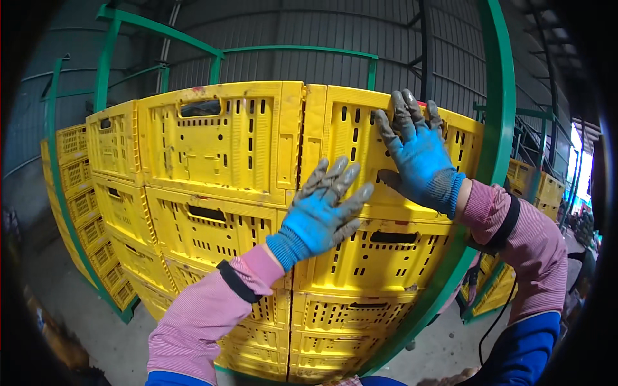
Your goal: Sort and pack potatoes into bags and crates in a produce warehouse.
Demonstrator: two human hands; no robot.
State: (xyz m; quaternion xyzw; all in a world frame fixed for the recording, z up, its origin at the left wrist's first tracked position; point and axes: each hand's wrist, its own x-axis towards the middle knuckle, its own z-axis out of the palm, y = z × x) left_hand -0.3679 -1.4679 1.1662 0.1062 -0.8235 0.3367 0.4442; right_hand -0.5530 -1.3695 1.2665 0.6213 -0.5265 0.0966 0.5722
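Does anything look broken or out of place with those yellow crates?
Nothing looks spilled or toppled. Dark scuffs and grime mark the yellow vented crates, which looks like ordinary wear; I see no clear break. The thick green post at right looks bowed, though that is probably just the wide lens.

From head height, the fisheye view faces forward and downward, close to stacked yellow rectangular plastic crates

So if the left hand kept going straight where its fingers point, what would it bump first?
Probably the front of the top right yellow crate; the left hand may be touching it, depth is unclear. Skimming along that, it would head toward the right hand.
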